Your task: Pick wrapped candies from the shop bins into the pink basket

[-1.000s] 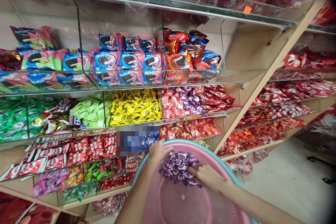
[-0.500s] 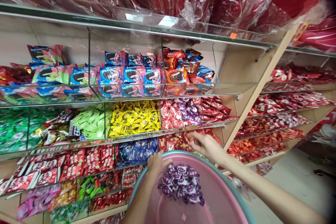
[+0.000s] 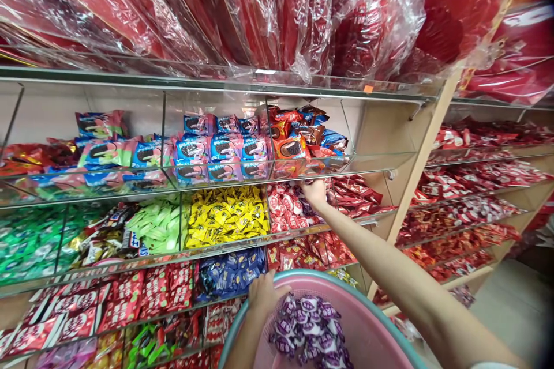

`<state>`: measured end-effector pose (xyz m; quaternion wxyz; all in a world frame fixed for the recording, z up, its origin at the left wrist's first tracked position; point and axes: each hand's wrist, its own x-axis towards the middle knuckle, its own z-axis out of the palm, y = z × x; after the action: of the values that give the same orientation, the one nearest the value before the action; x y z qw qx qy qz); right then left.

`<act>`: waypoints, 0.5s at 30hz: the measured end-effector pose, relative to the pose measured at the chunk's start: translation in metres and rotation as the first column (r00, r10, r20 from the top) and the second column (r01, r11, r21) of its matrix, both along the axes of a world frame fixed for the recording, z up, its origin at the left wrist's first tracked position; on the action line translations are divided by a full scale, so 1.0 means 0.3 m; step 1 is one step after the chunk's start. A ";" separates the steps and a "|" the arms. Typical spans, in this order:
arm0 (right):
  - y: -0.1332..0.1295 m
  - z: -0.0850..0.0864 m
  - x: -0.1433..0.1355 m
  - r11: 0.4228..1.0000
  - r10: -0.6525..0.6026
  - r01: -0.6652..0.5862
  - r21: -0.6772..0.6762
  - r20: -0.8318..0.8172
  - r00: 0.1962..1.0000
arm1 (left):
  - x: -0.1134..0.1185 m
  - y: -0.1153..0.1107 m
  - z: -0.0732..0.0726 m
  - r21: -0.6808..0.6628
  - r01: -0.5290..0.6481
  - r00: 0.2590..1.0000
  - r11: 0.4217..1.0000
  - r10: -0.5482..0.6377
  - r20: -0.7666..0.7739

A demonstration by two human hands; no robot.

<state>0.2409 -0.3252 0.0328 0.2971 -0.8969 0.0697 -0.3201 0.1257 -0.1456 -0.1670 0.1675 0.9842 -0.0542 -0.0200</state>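
My left hand [image 3: 265,295] is closed over the rim of a pink basin [image 3: 372,328] with a teal edge, thumb on the inner side. A pile of purple-and-white wrapped candies [image 3: 309,328] lies in the basin. Above it, my right hand [image 3: 315,193] reaches into a glass shelf compartment, over the purple candies beside the red-and-white wrapped candies [image 3: 283,207]. Its fingertips are hidden among the candies and under the shelf edge, so I cannot see whether they hold anything.
Yellow-wrapped candies [image 3: 227,216] fill the compartment to the left. Packaged cookies [image 3: 225,147] sit on the glass shelf [image 3: 381,162] above. Blue candies [image 3: 231,271] lie below. A wooden upright [image 3: 426,167] divides the racks on the right. Red items in plastic [image 3: 242,6] fill the top.
My right hand has moved up and forward from above the basin rim into the candy compartment. My left hand stays on the rim. The view has tilted upward.
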 end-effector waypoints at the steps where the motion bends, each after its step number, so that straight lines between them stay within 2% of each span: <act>1: 0.004 0.002 0.009 1.000 -0.022 0.022 0.015 -0.006 1.000 | 0.001 0.000 0.000 0.001 -0.002 1.000 1.000 0.002 0.002; 6: 0.008 0.016 0.020 0.994 -0.086 0.089 0.068 -0.051 0.995 | -0.004 0.001 0.004 -0.014 0.003 1.000 1.000 -0.003 0.009; 15: 0.000 0.043 0.023 0.991 -0.135 0.136 0.007 -0.098 0.986 | -0.004 -0.002 0.018 -0.007 -0.003 1.000 1.000 0.003 -0.010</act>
<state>0.2479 -0.3251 0.0458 0.2769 -0.9026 0.1470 -0.2950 0.1247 -0.1463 -0.1617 0.1713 0.9835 -0.0520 -0.0246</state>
